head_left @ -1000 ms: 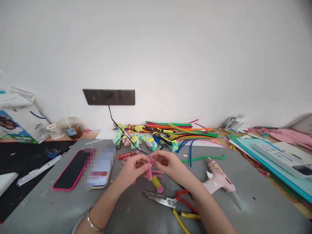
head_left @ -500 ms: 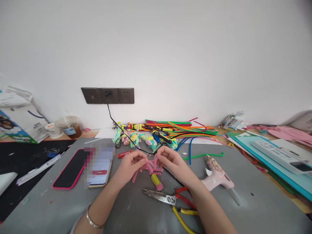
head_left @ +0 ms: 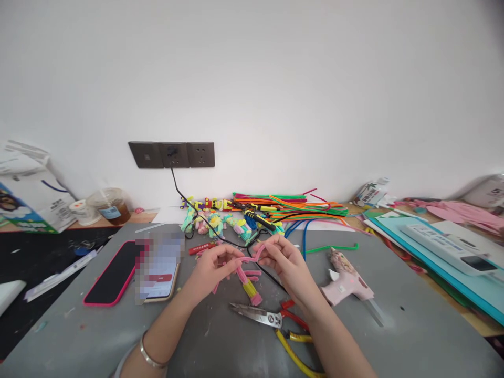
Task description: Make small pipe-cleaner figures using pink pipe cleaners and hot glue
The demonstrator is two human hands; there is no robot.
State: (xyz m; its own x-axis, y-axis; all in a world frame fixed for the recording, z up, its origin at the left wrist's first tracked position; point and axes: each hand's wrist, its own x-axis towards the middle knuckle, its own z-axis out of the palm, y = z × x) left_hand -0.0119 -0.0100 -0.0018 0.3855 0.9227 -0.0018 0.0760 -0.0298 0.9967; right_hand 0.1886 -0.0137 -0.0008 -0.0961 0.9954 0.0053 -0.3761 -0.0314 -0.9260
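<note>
Between my two hands stretches a pink pipe cleaner point(head_left: 249, 259), bent upward toward the right. My left hand point(head_left: 216, 268) pinches its left part with thumb and forefinger. The other end is pinched by my right hand point(head_left: 282, 258). Just below lies a pink and yellow pipe-cleaner piece point(head_left: 249, 289) with several pink strands; whether it is joined to the held strand I cannot tell. Scissors point(head_left: 260, 315) with red handles lie open nearer to me, next to yellow-handled pliers point(head_left: 295, 352), partly hidden by my right forearm.
A pink glue gun point(head_left: 346, 283) lies to the right. Two phones point(head_left: 118, 273) are at the left. Pipe cleaners point(head_left: 291, 207) and small fluffy figures point(head_left: 216, 223) line the back. A black cord point(head_left: 212, 228) runs from the wall socket point(head_left: 173, 154) across the table.
My right hand has moved a little right, drawing the pink strand out between the hands. The view has shifted slightly.
</note>
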